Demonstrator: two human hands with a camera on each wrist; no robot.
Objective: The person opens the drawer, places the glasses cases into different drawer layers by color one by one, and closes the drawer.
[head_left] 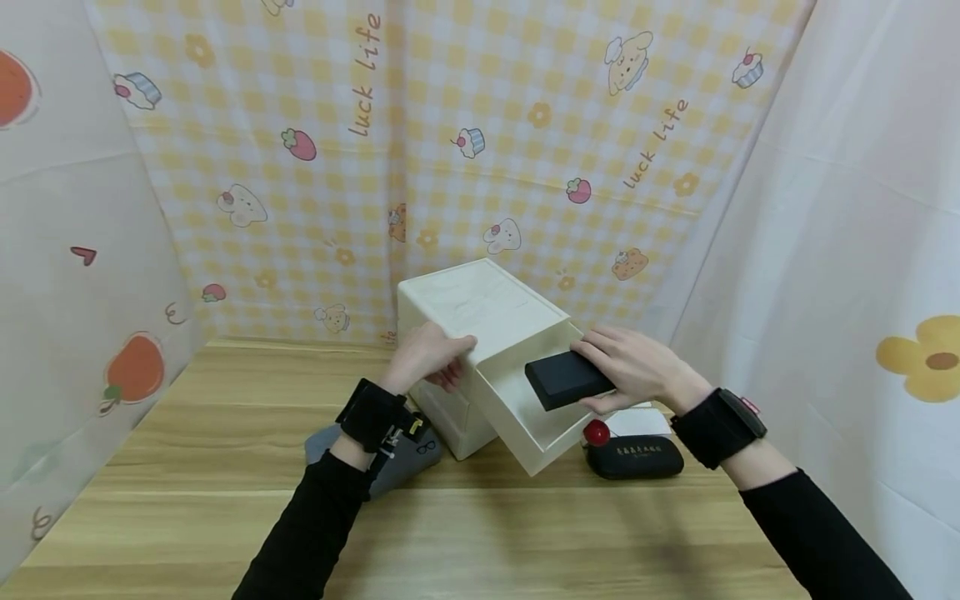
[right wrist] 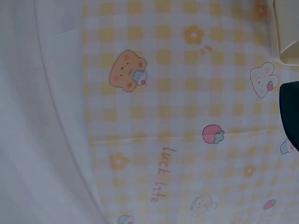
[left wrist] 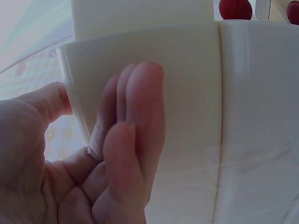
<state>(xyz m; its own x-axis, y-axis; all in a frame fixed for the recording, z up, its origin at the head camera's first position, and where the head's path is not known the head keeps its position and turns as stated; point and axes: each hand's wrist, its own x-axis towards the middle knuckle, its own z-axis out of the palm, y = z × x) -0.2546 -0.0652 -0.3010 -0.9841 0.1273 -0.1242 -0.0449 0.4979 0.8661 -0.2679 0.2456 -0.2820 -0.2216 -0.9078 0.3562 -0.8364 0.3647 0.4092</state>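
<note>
A white drawer box [head_left: 487, 304] stands on the wooden table with its upper drawer [head_left: 517, 392] pulled out toward the front right. My left hand [head_left: 429, 354] rests on the box's near left corner, thumb on the top edge and loosely bent fingers down its side. In the left wrist view those fingers [left wrist: 145, 107] lie before the white side. My right hand [head_left: 626, 367] grips a flat black rectangular case [head_left: 567, 379] above the open drawer. Only a dark edge of the case [right wrist: 290, 112] shows in the right wrist view, where the hand itself is out of sight.
A grey glasses pouch [head_left: 408, 467] lies left of the box, partly under my left wrist. To the right are a black glasses case [head_left: 636, 457], a red ball [head_left: 597, 432] and a white card or paper [head_left: 641, 422]. Patterned curtains [head_left: 510, 167] hang behind the table.
</note>
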